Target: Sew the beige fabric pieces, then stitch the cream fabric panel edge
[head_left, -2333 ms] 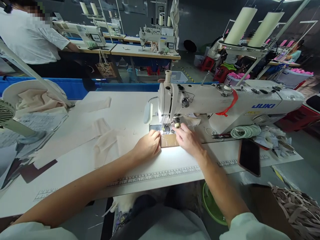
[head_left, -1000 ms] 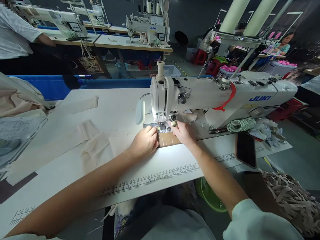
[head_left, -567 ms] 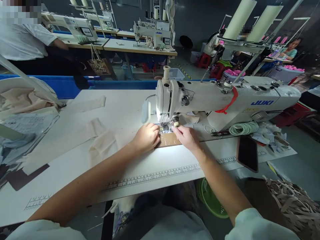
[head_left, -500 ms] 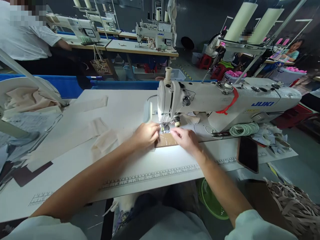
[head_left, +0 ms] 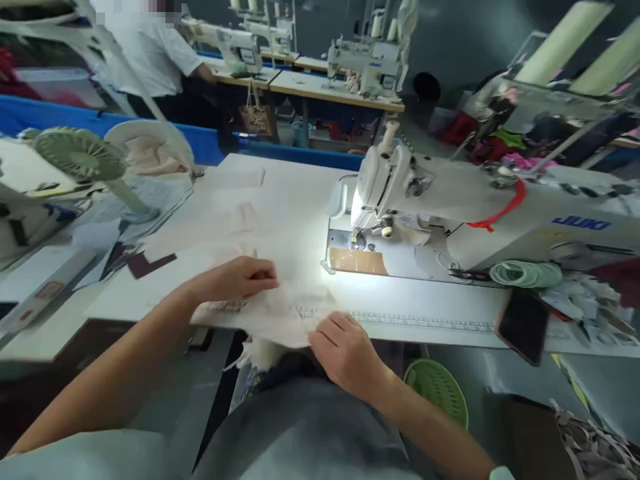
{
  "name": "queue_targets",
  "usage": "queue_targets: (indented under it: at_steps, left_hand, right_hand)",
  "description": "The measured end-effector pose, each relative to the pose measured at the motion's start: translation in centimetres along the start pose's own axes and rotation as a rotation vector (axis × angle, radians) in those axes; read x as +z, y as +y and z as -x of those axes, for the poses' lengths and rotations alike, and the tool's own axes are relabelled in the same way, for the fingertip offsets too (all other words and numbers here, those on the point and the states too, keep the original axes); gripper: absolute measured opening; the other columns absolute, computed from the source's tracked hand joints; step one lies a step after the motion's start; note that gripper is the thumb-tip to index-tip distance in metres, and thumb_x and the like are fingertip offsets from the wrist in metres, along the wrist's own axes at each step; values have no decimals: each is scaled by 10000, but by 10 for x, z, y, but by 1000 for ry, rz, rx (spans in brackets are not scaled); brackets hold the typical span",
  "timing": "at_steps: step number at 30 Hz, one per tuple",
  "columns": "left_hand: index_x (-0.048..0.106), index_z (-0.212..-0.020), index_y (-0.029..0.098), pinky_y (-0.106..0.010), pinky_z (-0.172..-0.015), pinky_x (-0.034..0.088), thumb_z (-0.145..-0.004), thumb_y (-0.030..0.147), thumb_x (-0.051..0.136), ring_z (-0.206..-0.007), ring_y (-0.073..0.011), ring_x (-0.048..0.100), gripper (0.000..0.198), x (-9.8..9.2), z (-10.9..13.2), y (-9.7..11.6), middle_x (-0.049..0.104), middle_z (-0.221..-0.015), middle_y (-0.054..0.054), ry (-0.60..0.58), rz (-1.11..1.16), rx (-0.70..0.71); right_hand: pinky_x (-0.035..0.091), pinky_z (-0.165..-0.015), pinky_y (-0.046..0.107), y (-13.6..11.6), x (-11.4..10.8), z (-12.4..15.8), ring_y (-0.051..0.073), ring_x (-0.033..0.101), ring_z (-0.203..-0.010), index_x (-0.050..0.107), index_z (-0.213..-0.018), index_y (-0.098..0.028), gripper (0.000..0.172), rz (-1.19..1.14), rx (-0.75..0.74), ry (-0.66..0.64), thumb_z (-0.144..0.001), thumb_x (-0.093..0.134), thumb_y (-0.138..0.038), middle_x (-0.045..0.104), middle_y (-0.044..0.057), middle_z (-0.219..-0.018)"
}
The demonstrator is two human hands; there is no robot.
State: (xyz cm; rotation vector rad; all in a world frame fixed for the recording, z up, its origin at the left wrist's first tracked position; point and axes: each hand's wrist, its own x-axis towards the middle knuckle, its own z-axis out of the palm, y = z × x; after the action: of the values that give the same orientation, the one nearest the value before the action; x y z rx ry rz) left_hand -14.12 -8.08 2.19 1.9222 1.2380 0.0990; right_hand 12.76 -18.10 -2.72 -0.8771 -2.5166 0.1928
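Observation:
A thin, pale fabric piece (head_left: 287,320) lies across the front edge of the sewing table (head_left: 280,190), blurred by motion. My right hand (head_left: 345,347) is closed on its near right corner, just off the table edge. Curled fingers of my left hand (head_left: 245,277) are at its upper left side and seem to pinch it; the fingertips are partly hidden. Behind them, the lit sewing machine (head_left: 385,187) stands with its needle area above a tan plate (head_left: 357,260), away from both hands. Other pale fabric pieces (head_left: 243,217) are spread to the left.
A phone (head_left: 523,327), a coil of pale green cord (head_left: 517,273) and scraps (head_left: 585,307) lie at the right. At the left are a small fan (head_left: 80,155) and papers (head_left: 165,193). Below stands a green basket (head_left: 437,387). A person (head_left: 150,53) is beyond the blue divider.
Both hands have come away from the needle area toward the front edge, the left one also leftward, with pale fabric now between them. The camera view has turned left.

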Motion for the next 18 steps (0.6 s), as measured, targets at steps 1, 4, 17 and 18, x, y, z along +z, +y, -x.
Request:
queue_targets:
  at_steps: [1, 4, 17, 18]
  left_hand:
    - [611, -770, 218, -221, -504, 332, -871, 566, 526, -482, -122, 432, 372, 2, 29, -13, 502, -527, 33, -27, 52, -52]
    - [639, -763, 219, -189, -537, 354, -876, 566, 568, -529, -104, 470, 371, 18, 110, -55, 566, -637, 30, -102, 224, -204]
    - [562, -678, 211, -287, -686, 467, -651, 760, 571, -698, -183, 512, 550, 160, 17, -144, 556, -691, -24, -35, 435, -209]
    - [544, -656, 213, -296, -693, 478, -628, 784, 568, -704, -192, 524, 572, 163, 11, -148, 555, -692, -32, -37, 414, -199]
  right_hand:
    - [456, -710, 355, -6, 2, 12, 231, 544, -760, 646, -825, -162, 247, -169, -1, 36, -1004, 480, -121, 628, 67, -773]
    - [446, -654, 299, -18, 13, 43, 193, 585, -720, 684, -868, -170, 169, -854, 214, -7, -974, 568, -231, 666, 45, -784]
    - [502, -626, 299, 46, 142, 96, 146, 571, -618, 616, -917, -168, 382, -1056, 1162, 124, -988, 589, -542, 596, -16, -768]
    - [505, -618, 296, 45, 138, 99, 143, 572, -600, 622, -913, -169, 368, -1062, 1155, 79, -981, 610, -531, 596, -22, -745]
